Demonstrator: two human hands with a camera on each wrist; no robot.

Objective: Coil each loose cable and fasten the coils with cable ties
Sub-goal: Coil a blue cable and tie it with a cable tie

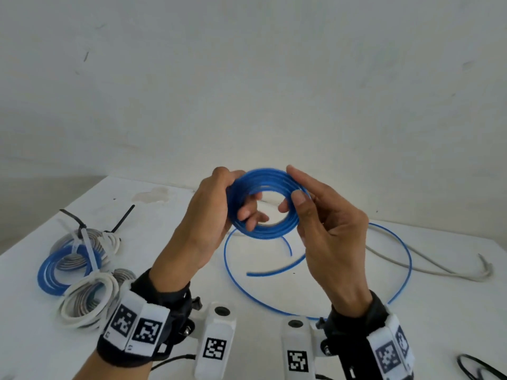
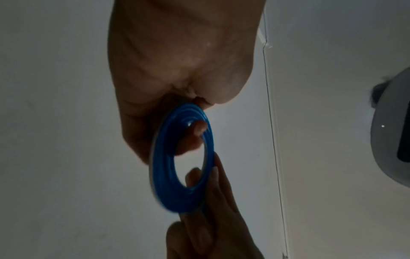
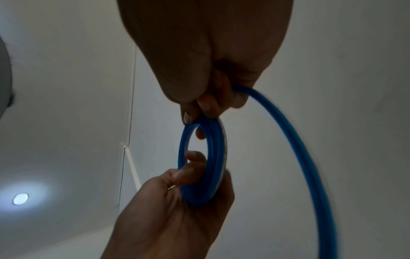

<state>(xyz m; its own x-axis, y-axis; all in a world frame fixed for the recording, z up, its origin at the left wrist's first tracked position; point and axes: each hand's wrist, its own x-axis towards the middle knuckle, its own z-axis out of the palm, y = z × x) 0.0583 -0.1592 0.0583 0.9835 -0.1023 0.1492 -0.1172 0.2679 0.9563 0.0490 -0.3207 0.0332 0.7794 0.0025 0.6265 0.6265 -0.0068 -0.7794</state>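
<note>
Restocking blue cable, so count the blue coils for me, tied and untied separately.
Tied blue coil, lying at the left: 1
Untied blue coil, in the grip of the left hand and the right hand: 1
Total: 2

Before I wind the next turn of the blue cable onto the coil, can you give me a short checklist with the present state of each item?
1. Left hand grips the blue coil, fingers through its hole: ok.
2. Right hand pinches the coil's other side, thumb in front: ok.
3. Turns lie together, none slipping off: ok.
4. Loose tail of the blue cable on the table runs without knots: ok, one wide loop.
5. Tail is clear of the grey cable: cannot tell; they cross in the head view.
6. A free cable tie within reach: cannot tell; black ones lie by the finished coils.
</note>
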